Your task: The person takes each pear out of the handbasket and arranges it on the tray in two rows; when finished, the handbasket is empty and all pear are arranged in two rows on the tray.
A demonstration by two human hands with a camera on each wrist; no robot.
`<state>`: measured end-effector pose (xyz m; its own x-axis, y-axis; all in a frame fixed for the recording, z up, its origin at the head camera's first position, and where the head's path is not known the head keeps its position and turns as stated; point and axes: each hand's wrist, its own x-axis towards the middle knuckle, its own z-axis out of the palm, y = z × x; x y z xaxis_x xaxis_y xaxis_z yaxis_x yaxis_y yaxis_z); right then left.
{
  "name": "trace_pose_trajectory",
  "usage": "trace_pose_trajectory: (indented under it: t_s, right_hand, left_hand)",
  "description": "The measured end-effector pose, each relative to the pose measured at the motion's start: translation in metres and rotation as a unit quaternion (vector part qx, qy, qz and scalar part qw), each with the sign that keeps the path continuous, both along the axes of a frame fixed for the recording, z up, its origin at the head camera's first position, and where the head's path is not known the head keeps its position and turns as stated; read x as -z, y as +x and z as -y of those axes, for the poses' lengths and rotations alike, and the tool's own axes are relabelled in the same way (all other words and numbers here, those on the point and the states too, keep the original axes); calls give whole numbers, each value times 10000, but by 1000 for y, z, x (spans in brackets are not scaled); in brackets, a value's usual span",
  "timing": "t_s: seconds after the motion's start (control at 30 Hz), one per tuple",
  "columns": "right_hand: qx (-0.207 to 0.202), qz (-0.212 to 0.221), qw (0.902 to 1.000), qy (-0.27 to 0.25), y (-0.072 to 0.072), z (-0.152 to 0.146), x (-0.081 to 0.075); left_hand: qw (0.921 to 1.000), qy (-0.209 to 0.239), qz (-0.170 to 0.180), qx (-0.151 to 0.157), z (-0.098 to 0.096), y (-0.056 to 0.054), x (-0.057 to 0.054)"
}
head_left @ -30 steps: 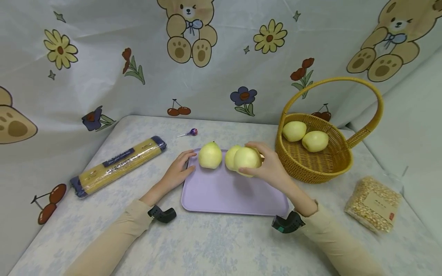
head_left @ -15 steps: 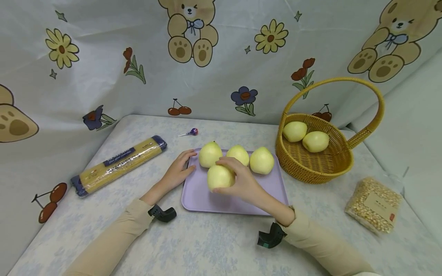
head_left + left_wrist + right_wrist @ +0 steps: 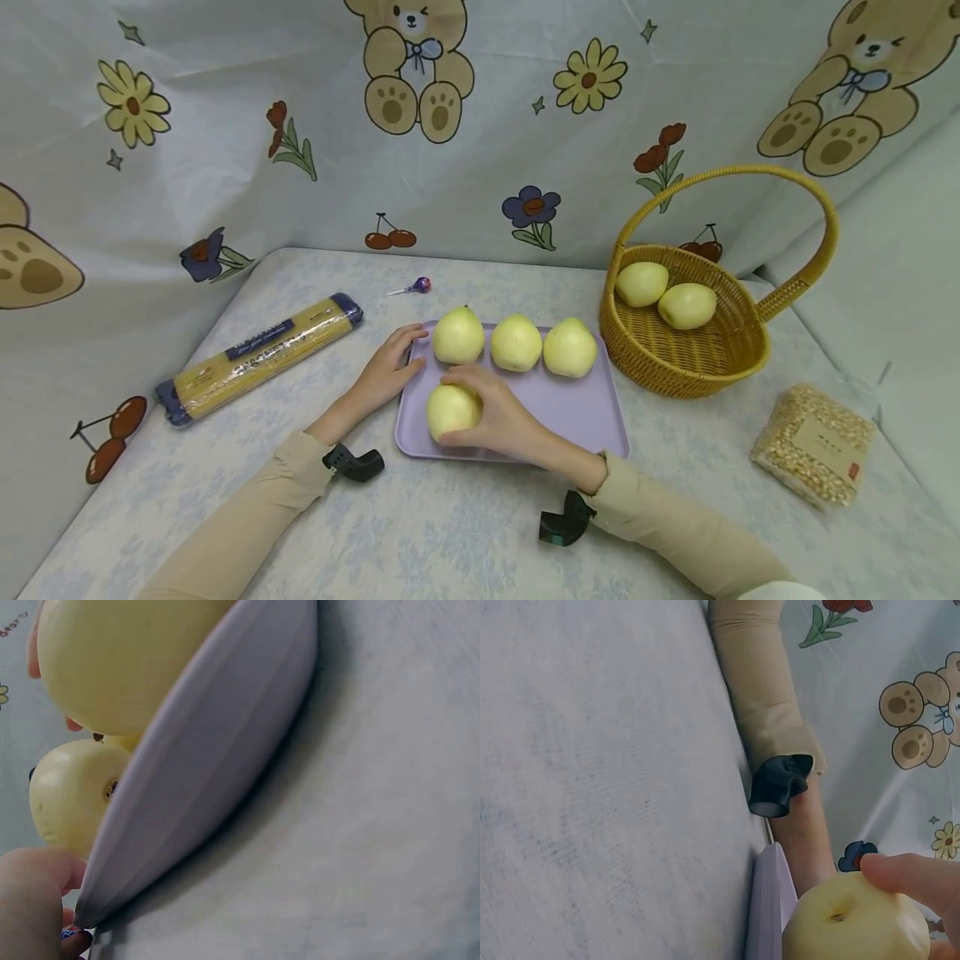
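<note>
A pale yellow pear [image 3: 453, 412] is in my right hand [image 3: 498, 417], gripped between thumb and fingers at the front left of the lilac tray [image 3: 555, 417]. The right wrist view has the held pear [image 3: 855, 919] close to the tray's edge, with the thumb on its upper side. My left hand [image 3: 385, 367] rests at the tray's left rim, fingers and thumb spread along it. Three more pears stand in a row along the back of the tray: a left pear [image 3: 458, 336], a middle pear [image 3: 516, 342] and a right pear [image 3: 570, 347].
Right of the tray stands a wicker basket [image 3: 660, 379] with a tall handle and two pears [image 3: 687, 306] inside. A bag of corn kernels [image 3: 813, 446] lies at the right. Spaghetti in a long pack [image 3: 258, 360] lies at the left, a lollipop [image 3: 422, 285] behind the tray.
My right hand has carried the pear from above the tray's back right to its front left, uncovering the middle and right pears. The left hand stays at the rim.
</note>
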<state>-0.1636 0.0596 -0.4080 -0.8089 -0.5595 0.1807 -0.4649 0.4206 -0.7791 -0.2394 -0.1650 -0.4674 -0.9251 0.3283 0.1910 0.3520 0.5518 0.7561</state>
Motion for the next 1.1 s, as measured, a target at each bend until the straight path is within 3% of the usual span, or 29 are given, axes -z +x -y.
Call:
trace_pose_trajectory:
  t_s: [0.2, 0.53, 0.83, 1.1]
  right_hand:
    - [-8, -143, 9998, 107, -1, 1, 6]
    - [-455, -327, 9981, 253, -1, 1, 11]
    - [-168, -381, 9984, 381, 1, 1, 11]
    - [-353, -479, 9972, 454, 2, 2, 8]
  left_hand:
    - [10000, 40, -55, 12, 0, 2, -3]
    - [10000, 36, -63, 29, 0, 2, -2]
    - [10000, 75, -51, 36, 0, 2, -2]
    - [9999, 50, -62, 66, 0, 2, -2]
